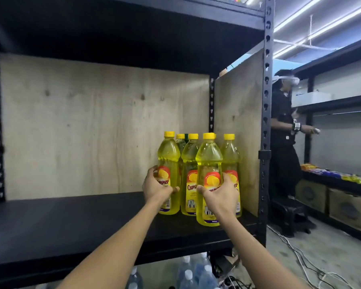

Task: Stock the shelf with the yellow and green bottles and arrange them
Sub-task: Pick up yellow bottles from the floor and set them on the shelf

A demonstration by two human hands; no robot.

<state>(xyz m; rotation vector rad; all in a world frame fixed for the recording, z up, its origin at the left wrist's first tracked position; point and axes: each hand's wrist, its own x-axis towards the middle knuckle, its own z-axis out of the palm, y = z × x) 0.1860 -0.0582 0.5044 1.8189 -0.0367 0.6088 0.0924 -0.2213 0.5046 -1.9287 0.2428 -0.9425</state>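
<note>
Several yellow bottles with yellow caps and red-orange labels stand clustered at the right end of the black shelf [71, 222]. My left hand [156, 187] grips the leftmost yellow bottle [168, 157] around its label. My right hand [221, 195] grips the front yellow bottle [209, 159], which stands closest to the shelf's front edge. Between them stands another yellow bottle [191, 163], and one more [230, 155] stands at the right against the plywood side panel. A greenish bottle [181, 142] shows partly behind the front ones, mostly hidden.
Plywood backs the shelf [92, 126] and closes its right side. Water bottles [196, 272] stand below the shelf. A black upright post [266, 122] frames the right edge. Beyond it a person in black [283, 132] stands at another rack; cables lie on the floor.
</note>
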